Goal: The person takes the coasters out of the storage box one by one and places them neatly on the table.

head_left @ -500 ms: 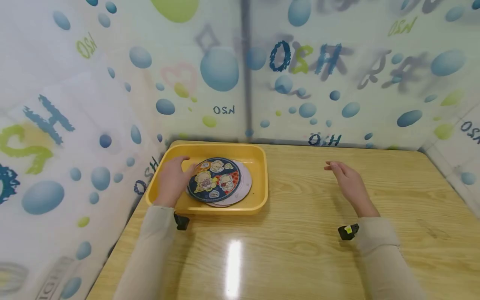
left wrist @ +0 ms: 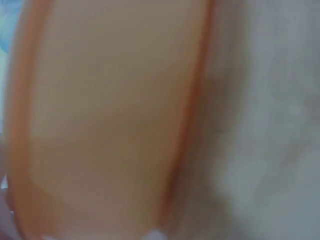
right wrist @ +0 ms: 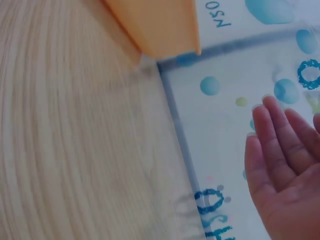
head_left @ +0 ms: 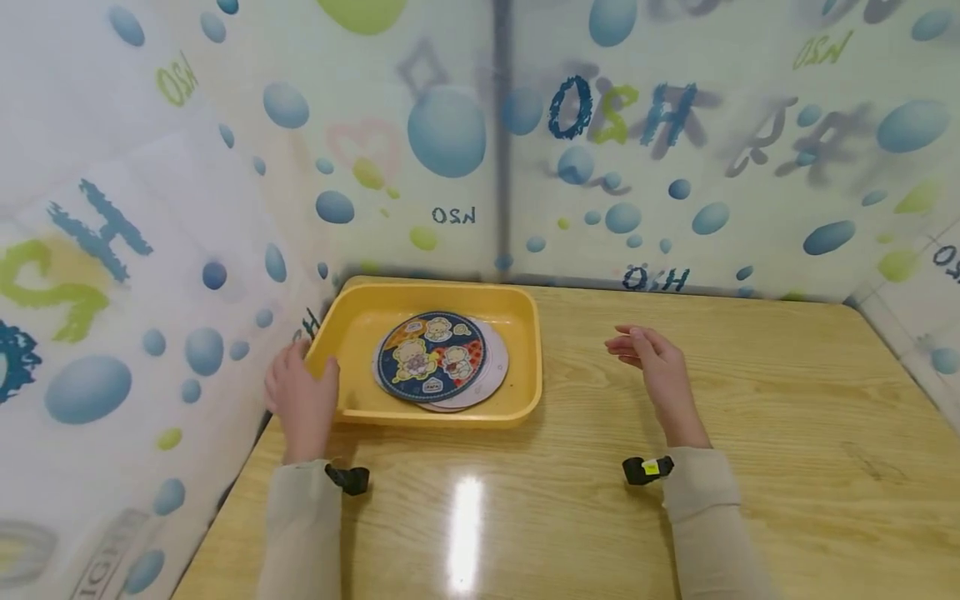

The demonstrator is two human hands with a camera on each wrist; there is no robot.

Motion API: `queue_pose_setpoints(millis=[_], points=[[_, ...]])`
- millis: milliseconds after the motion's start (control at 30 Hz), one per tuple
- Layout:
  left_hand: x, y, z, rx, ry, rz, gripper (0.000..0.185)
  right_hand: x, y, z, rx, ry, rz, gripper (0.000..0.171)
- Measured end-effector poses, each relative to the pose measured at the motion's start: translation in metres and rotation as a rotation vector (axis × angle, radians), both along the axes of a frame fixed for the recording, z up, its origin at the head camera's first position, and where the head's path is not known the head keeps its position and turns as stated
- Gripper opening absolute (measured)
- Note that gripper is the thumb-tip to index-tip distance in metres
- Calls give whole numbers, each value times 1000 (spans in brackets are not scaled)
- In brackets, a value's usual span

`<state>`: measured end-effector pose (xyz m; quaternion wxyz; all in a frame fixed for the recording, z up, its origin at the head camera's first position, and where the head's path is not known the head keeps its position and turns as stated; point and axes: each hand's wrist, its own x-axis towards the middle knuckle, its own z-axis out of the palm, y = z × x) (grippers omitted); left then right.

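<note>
The left hand (head_left: 300,398) gripped the near-left corner of the yellow tray (head_left: 517,400), thumb curled over its rim. Inside the tray, just right of that grip, lay the stacked round plates (head_left: 438,360). The right hand (head_left: 656,367) hovered with relaxed fingers above the wooden table (head_left: 750,467), well apart to the tray's right, holding nothing.

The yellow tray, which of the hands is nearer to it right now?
Left. The left hand is at the yellow tray, touching its near-left corner rim. The right hand hovers open over the table, well off the tray's right side.

Bright even light, glare streak on the table (head_left: 467,533), left wrist view wholly blurred, wall print smeared
</note>
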<state>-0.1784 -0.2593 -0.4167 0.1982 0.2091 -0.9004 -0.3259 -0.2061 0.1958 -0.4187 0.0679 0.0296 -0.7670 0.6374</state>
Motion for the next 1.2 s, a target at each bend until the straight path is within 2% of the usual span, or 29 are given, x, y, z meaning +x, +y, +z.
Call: queue_pose_setpoints(millis=[100, 267, 367, 533, 600, 700, 767, 833, 933, 967, 1067, 1133, 1200], points=[[2, 2, -8, 110, 87, 44, 48, 0, -9, 1, -63, 16, -2, 46], [4, 2, -16, 443, 216, 103, 42, -5, -24, -2, -140, 23, -10, 43], [4, 1, -20, 605, 249, 134, 39, -18, -29, -20, -201, 39, -13, 44], [1, -1, -25, 829, 317, 153, 38, -56, -28, -67, -298, 109, 5, 44], [1, -1, -28, 895, 350, 150, 39, -50, -36, -53, -305, 94, 2, 43], [0, 0, -32, 945, 393, 134, 43, -30, -53, -17, -317, 45, -4, 40], [0, 0, -34, 983, 432, 114, 47, -20, -64, 1, -355, 40, 25, 37], [0, 0, -36, 1038, 467, 90, 51, -26, -70, -3, -365, 54, 34, 37], [-2, -1, -40, 1122, 515, 57, 56, -44, -74, -23, -398, 71, 74, 38], [-2, -1, -40, 1141, 526, 47, 57, -48, -77, -26, -373, 58, 66, 40], [-2, -1, -43, 1177, 540, 21, 58, -57, -83, -36, -401, 48, 112, 38], [-2, -1, -43, 1177, 536, 10, 57, -50, -92, -28, -373, 26, 113, 38], [-1, -2, -44, 1182, 534, 4, 57, -37, -103, -9, -351, -1, 117, 39]])
